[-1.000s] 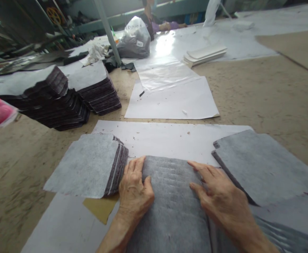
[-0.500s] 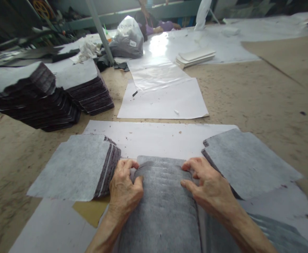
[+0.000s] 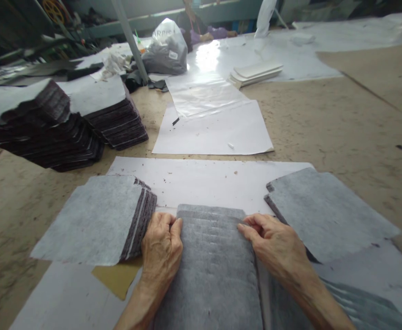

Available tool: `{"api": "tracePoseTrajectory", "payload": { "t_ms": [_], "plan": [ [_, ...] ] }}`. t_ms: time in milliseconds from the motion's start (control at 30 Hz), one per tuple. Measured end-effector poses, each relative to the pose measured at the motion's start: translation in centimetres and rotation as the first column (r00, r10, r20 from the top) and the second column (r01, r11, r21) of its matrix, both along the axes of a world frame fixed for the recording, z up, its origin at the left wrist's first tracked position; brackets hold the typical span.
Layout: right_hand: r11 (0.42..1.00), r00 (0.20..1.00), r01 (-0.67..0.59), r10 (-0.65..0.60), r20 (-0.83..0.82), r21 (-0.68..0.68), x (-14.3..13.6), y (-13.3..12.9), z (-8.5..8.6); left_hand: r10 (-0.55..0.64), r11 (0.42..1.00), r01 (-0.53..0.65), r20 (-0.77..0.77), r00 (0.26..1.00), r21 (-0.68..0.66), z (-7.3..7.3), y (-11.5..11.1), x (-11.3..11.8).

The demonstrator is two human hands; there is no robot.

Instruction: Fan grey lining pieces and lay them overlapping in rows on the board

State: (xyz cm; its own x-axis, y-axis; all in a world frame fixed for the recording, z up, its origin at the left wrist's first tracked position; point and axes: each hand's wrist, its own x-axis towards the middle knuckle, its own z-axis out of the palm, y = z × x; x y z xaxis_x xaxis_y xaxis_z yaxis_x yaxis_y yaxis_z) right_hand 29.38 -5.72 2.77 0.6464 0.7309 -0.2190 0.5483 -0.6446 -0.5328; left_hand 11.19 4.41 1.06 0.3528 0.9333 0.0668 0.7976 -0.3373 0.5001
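Observation:
A long grey fabric piece, fuzzy and marked with cross lines near its far end, lies in front of me on white paper. My left hand pinches its far left edge, thumb on top and fingers curled. At the far right corner my right hand has thumb and forefinger closed on the edge. Just left of my left hand sits a stack of cut grey pieces with dark layered sides. A thinner pile of similar pieces lies beyond my right hand.
Tall stacks of dark-edged pieces stand at the left. White sheets lie ahead, and a filled plastic bag sits by a metal pole. A person's purple sleeve shows across the table.
My fingers have closed in on the fabric's far edges; the left thumb has moved up and outward to the edge. The fabric's far end now looks flatter.

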Motion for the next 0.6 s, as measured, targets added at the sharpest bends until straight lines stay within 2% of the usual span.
{"api": "tracePoseTrajectory", "payload": {
  "t_ms": [200,467,600],
  "plan": [
    [0.997,0.993,0.024,-0.014,0.117,-0.077,-0.32,0.48,0.50,-0.020,1.000,0.021,-0.044,0.999,0.023,0.08,0.13,0.20],
    [0.999,0.982,0.034,-0.026,0.186,-0.038,-0.69,0.66,0.24,0.012,0.994,0.001,-0.115,0.993,0.108,-0.15,-0.24,0.52],
    [0.993,0.987,0.094,-0.084,0.140,-0.065,-0.55,0.77,0.29,0.057,0.989,-0.055,-0.012,0.998,0.135,-0.22,-0.38,0.39]
  ]
}}
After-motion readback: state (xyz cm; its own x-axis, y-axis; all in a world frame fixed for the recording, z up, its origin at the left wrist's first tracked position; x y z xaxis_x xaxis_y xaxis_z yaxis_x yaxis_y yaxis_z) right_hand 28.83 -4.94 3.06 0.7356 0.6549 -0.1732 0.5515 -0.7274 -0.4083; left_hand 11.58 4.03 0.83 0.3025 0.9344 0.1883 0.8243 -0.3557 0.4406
